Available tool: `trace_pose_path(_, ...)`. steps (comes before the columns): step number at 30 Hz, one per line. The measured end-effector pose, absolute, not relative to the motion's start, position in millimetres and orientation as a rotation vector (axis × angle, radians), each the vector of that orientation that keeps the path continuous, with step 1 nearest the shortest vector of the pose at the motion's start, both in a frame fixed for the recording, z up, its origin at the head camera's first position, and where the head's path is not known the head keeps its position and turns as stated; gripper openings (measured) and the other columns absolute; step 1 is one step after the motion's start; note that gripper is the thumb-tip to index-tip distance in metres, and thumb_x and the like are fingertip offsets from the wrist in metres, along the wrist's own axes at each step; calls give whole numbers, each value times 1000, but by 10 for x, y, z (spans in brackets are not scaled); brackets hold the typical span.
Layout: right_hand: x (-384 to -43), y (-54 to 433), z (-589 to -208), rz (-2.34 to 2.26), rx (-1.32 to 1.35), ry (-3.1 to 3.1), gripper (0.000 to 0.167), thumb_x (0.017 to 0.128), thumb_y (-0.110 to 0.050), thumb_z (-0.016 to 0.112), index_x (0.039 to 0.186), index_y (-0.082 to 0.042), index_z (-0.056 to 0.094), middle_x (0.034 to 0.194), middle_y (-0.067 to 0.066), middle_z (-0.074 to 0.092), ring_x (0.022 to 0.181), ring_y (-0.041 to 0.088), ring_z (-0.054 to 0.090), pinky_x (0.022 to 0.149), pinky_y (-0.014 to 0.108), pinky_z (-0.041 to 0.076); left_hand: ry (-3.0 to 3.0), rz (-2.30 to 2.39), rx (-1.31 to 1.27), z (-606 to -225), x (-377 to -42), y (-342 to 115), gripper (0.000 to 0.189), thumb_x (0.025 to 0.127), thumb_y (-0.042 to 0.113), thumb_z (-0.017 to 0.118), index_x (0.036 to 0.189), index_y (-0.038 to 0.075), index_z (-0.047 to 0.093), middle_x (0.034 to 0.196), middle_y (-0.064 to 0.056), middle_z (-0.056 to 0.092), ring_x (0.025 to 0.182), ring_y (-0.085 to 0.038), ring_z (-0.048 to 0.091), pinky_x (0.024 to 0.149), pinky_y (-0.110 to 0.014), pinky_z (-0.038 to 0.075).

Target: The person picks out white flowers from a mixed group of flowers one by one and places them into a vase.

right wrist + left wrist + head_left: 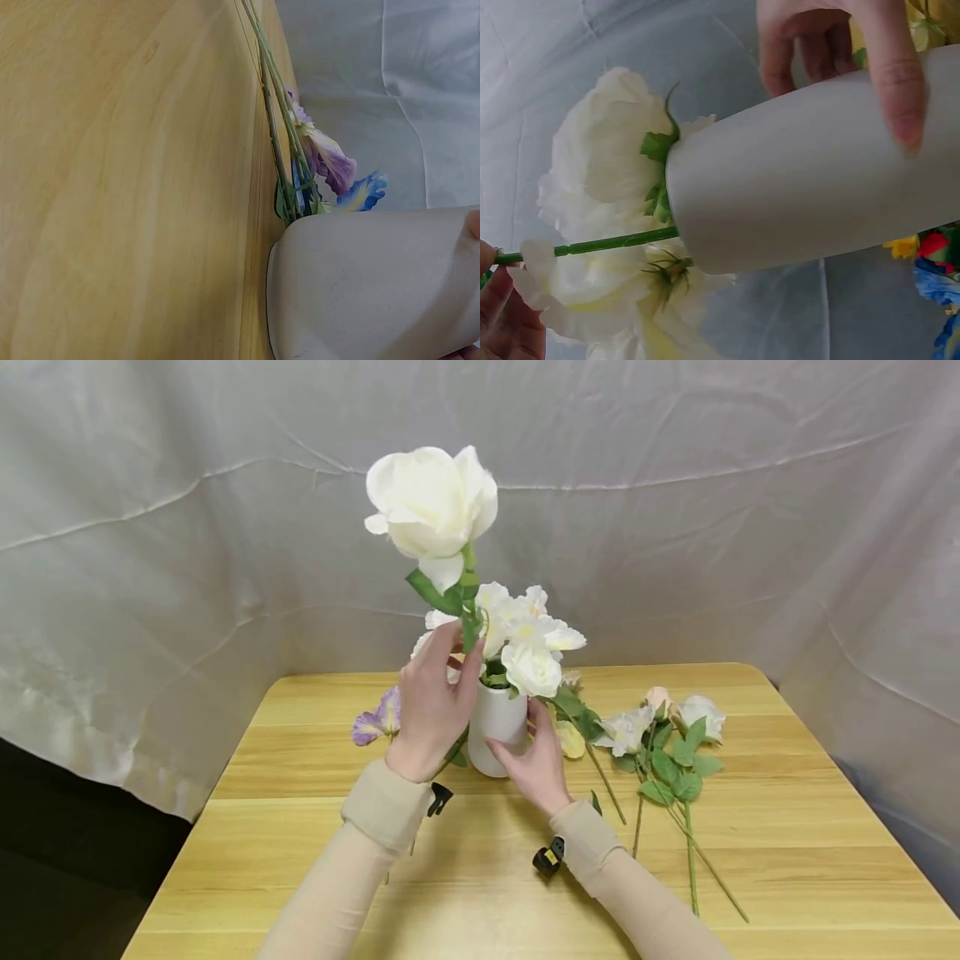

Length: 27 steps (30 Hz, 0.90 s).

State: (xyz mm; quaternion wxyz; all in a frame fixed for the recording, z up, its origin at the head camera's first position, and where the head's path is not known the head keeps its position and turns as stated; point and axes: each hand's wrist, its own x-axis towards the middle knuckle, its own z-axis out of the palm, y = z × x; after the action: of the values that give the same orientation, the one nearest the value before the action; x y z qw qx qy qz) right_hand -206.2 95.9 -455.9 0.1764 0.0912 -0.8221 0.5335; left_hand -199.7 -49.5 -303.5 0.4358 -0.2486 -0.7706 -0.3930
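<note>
We noted a full, creamy-white rose (pixel 433 502), its green stem (pixel 622 241) at the smooth white vase's (pixel 495 722) mouth; left hand (pixel 437 703) raised, pinching the stem; right hand (pixel 536 762) lower, gripping the vase

Head view: your left hand (pixel 437 706) hides part of the stem (pixel 469 564) it pinches and some white blooms (pixel 517 618) behind; your right hand (pixel 538 766) covers part of the white vase (pixel 495 727); both sleeves (pixel 322 893) run off the lower edge. Left wrist view: the vase, its base cut off, conceals the stem's lower end from you. Right wrist view: only slivers of your right hand show; the vase's mouth falls outside.
</note>
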Motion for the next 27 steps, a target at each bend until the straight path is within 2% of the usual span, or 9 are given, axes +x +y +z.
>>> trace_pose_path(11, -2060, 957, -4555, 1507, 272, -2311, 86, 81, -21, 84, 149, -1, 37, 140, 23, 54, 130, 38, 55, 109, 53, 49, -2005, -926, -575, -3158, -2068, -517, 19, 99, 13, 61, 109, -3, 65, 89, -17, 73, 68, -25, 71, 60, -32, 60)
trace_pose_path(17, -2069, 957, -4557, 1510, 278, -2297, 84, 81, -20, 84, 148, -1, 38, 140, 22, 55, 129, 38, 55, 108, 54, 49, -2040, -910, -571, -3186, -2071, -520, 17, 98, 11, 58, 107, 0, 67, 89, -13, 74, 72, -23, 72, 62, -33, 61)
trace_pose_path(27, -2064, 958, -4554, 1518, 278, -2302, 85, 80, -22, 85, 148, -3, 38, 140, 21, 55, 130, 37, 55, 108, 54, 49, -2115, -847, -547, -3250, -2093, -514, 15, 99, 15, 59, 100, 3, 69, 89, -10, 76, 71, -21, 73, 57, -33, 59)
